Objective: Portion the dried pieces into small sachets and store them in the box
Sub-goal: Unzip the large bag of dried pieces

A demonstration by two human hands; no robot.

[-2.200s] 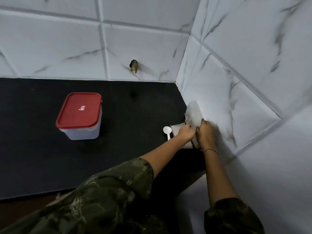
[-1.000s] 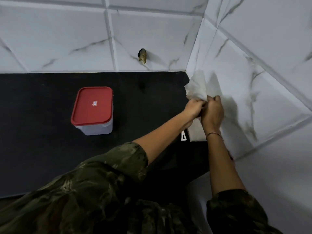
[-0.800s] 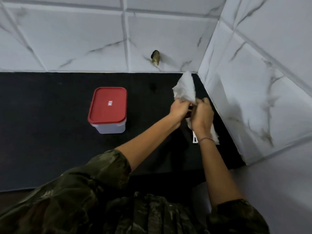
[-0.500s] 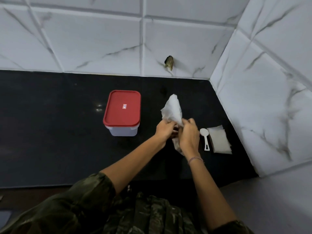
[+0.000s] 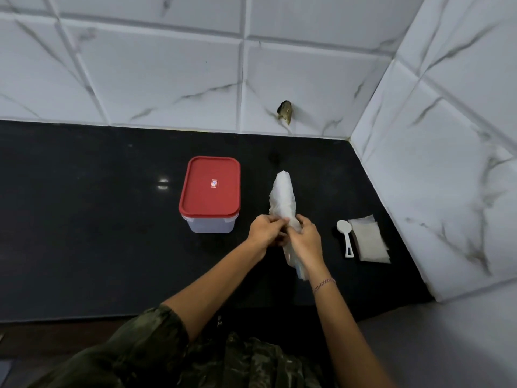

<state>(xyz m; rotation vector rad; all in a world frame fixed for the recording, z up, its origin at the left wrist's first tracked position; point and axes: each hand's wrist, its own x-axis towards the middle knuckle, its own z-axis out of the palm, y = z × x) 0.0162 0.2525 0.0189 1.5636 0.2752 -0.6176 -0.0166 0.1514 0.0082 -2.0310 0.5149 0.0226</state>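
Hands: your left hand and right hand both pinch the white bag at its neck, mid-counter.
Box: the red-lidded box sits at 9 o'clock of the bag, lid on.
Sachets: flat stack at 3 o'clock, spoon just beside it.
Progress: early, I judge; no sachet visibly filled, nothing boxed.

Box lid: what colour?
Red lid, with a small white label at its centre; the box below is translucent. Head view, the only one.
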